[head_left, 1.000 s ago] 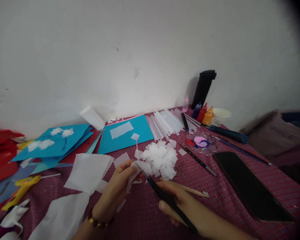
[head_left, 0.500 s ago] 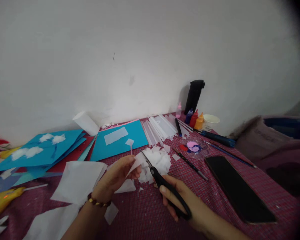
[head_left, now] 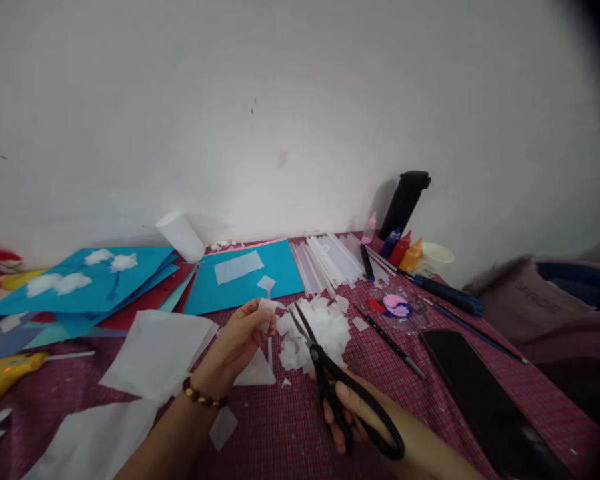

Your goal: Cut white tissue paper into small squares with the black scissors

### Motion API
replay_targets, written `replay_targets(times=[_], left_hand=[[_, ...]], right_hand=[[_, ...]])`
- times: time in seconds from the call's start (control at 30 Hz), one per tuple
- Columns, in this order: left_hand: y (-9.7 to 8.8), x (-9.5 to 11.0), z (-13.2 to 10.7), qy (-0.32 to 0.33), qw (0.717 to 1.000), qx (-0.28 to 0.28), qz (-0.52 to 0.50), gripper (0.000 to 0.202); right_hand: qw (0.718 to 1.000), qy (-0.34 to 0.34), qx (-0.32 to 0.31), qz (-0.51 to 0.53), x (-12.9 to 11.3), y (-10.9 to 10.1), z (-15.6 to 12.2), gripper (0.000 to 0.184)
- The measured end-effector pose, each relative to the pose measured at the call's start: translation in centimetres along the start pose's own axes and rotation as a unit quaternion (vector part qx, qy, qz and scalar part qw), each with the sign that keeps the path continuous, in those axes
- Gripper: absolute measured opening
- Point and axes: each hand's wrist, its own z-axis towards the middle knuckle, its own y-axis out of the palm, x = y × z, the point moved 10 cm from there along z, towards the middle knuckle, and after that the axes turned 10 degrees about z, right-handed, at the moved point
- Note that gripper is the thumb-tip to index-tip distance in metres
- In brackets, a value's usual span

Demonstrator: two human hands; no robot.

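Pale wall behind; red-and-blue plaid cloth (head_left: 275,433) on the table. One small white paper piece (head_left: 267,306) sits pinched between thumb and fingers of the left hand (head_left: 237,340), forearm angled in from lower left. Right hand (head_left: 357,403) grips one pair of black-handled scissors (head_left: 316,353), blades parted, tips up-left, just right of the paper piece. Heap of white cuttings (head_left: 333,327) lies beyond the scissors, pieces overlapping, uncountable. Four small bottles (head_left: 401,248) stand back right; one phone (head_left: 490,400) lies right of the right hand.
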Motion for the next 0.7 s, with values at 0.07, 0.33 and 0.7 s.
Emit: replay_targets(times=[0.07, 0.33, 0.7], left_hand=[[0.2, -0.2, 0.0, -0.008, 1.0, 0.008, 0.005, 0.015], [1.7, -1.6, -0.3, -0.027, 0.995, -0.05, 0.079, 0.014], [2.2, -2.3, -0.2, -0.022, 0.977, -0.091, 0.191, 0.017]], right_hand=[[1.0, 0.014, -0.008, -0.026, 0.0, 0.4, 0.1, 0.052], [0.995, 0.005, 0.01, -0.097, -0.2, -0.2, 0.5, 0.059], [0.994, -0.027, -0.007, -0.109, 0.2, -0.9, 0.6, 0.049]])
